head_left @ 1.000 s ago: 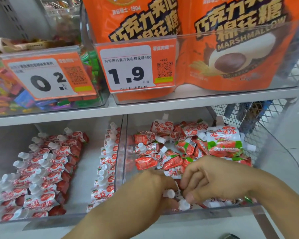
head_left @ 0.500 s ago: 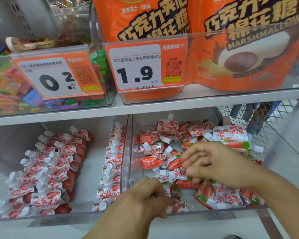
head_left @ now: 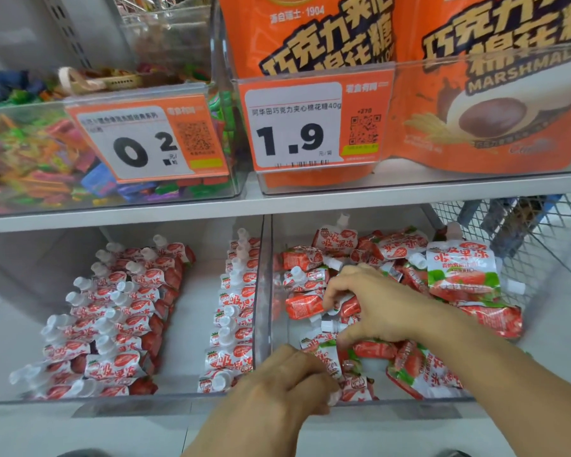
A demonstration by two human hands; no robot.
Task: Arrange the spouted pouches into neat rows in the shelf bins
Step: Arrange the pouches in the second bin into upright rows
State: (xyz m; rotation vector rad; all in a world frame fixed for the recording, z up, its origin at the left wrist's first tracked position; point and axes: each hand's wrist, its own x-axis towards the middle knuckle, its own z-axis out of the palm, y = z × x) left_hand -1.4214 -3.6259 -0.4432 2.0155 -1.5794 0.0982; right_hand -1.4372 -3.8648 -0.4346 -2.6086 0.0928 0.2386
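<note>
Above my working shelf sit a clear bin of mixed colourful candies with a 0.2 price tag, and orange marshmallow bags behind a 1.9 price tag. A wire mesh panel closes off the right side. A clear divider splits the lower shelf into two bins. In the left bin I see spouted pouches already lined up in rows, with one more row against the divider. The right bin holds a loose heap of pouches, which lies under both my hands.

My right hand reaches in from the right, knuckles up, fingers curled around a red pouch mid-heap. My left hand comes over the bin's front edge, fingers curled down, pinching a front pouch.
</note>
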